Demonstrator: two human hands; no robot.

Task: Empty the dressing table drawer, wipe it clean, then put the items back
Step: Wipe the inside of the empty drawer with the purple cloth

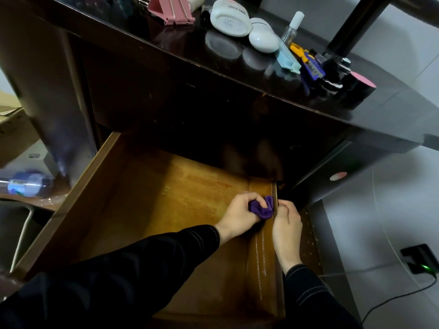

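Observation:
The wooden drawer (152, 210) is pulled out below the dark dressing table (166, 67), and nothing lies on its brown floor. My left hand (238, 214) grips a bunched purple cloth (262, 207) against the drawer's right inner wall. My right hand (286, 222) has its fingers curled over the top edge of that right wall, just beside the cloth. On the tabletop lie a white bottle (230, 17), a white oval case (263, 36), a small clear bottle (291, 29), a light blue case (288, 59), a pink stand (171, 10) and dark jars (337, 70).
A plastic bottle (26, 184) lies on a low surface to the left, beside a cardboard box (11, 129). At the right, on the pale floor, a black charger (420, 260) with a green light has a cable trailing off. A dark post (356, 22) rises from the tabletop's back right.

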